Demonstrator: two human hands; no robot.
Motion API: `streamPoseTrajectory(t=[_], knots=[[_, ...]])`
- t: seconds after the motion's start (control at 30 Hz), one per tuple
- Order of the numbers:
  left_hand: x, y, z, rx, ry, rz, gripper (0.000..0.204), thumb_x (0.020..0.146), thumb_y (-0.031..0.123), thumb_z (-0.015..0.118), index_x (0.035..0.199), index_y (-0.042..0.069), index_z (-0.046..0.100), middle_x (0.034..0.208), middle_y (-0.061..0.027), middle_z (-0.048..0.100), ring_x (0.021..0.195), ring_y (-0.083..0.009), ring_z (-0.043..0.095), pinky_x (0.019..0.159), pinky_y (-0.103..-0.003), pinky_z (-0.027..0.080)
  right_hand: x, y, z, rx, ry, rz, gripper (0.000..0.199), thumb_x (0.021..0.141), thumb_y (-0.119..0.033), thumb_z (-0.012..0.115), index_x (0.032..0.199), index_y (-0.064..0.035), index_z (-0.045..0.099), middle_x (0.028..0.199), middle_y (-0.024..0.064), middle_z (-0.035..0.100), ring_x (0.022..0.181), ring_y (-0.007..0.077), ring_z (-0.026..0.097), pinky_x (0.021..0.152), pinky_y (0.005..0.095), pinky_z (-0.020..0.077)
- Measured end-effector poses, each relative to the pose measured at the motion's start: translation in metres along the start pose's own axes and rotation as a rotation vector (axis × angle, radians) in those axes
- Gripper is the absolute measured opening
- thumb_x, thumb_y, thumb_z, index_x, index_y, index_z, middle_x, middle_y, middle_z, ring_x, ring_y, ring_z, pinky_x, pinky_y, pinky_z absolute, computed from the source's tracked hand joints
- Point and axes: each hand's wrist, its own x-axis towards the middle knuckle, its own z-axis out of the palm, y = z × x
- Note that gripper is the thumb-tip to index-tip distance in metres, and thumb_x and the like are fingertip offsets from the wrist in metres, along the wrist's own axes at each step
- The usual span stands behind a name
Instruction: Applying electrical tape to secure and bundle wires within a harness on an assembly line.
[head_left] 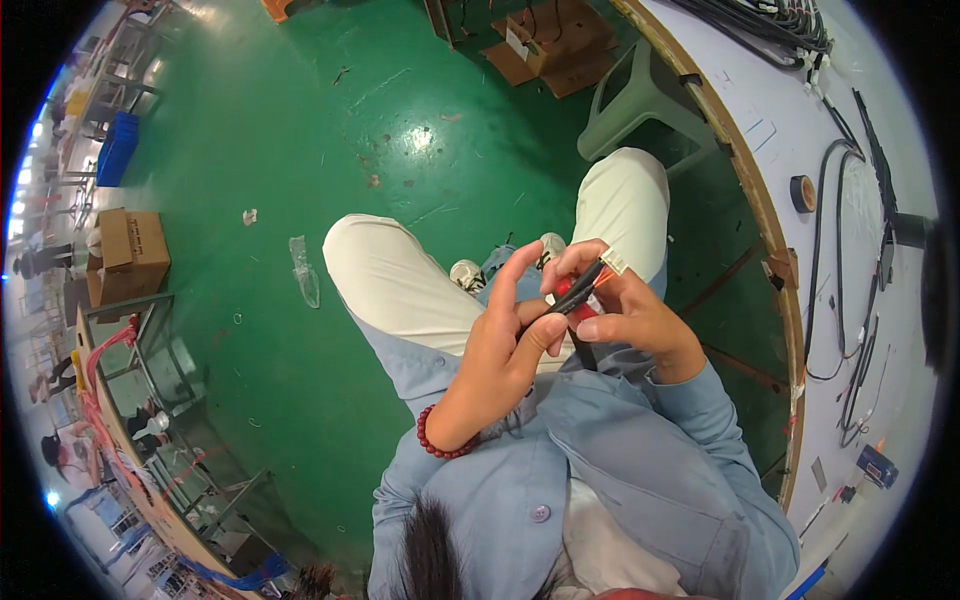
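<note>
My left hand (497, 352), with a dark red bead bracelet at the wrist, pinches a black sheathed cable (572, 299) between thumb and fingers, its index finger raised. From the cable's upper end come thin red, orange and other wires (603, 277) that run into a small white connector (613, 262). Curled round the wire end from the other side is my right hand (640, 318). A red object (582, 314) lies between its fingers, mostly hidden, and I cannot tell its kind. Both hands are close together above my lap.
At right stands a white worktable (770, 110) with bundled black cables (765, 28), a black tape roll (802, 194) and a dark blue box (878, 467). A pale green stool (640, 105) is beside it. Cardboard boxes (135, 255) and metal frames stand at left.
</note>
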Motion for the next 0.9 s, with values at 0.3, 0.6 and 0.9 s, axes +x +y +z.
streamPoseTrajectory(t=[0.3, 0.6, 0.9], knots=[[-0.001, 0.006, 0.002, 0.083, 0.015, -0.030, 0.058, 0.093, 0.004, 0.048, 0.142, 0.003, 0.017, 0.072, -0.0028, 0.050, 0.068, -0.0088, 0.047, 0.064, -0.022, 0.039, -0.002, -0.001, 0.001, 0.017, -0.007, -0.017, 0.049, 0.066, -0.012, 0.069, 0.110, -0.0073, 0.048, 0.109, 0.0111, 0.051, 0.110, 0.0213, 0.045, 0.095, 0.0337, 0.0341], [0.000, 0.010, -0.003, 0.191, -0.027, 0.010, 0.059, 0.088, 0.002, 0.051, 0.139, 0.004, 0.021, 0.067, -0.0099, 0.056, 0.059, -0.0178, 0.053, 0.061, -0.028, 0.044, -0.001, 0.000, -0.006, 0.060, -0.146, -0.072, 0.047, 0.068, -0.005, 0.068, 0.111, -0.0070, 0.050, 0.110, 0.0082, 0.046, 0.108, 0.0170, 0.045, 0.092, 0.0291, 0.0370], [-0.001, 0.017, 0.003, 0.256, -0.002, 0.036, 0.051, 0.091, 0.007, 0.051, 0.135, 0.000, 0.027, 0.068, -0.0043, 0.055, 0.062, -0.0097, 0.048, 0.060, -0.022, 0.039, 0.001, 0.008, -0.014, 0.079, -0.211, -0.152, 0.038, 0.065, -0.005, 0.069, 0.101, -0.0065, 0.056, 0.110, 0.0090, 0.048, 0.106, 0.0184, 0.046, 0.090, 0.0285, 0.0362]])
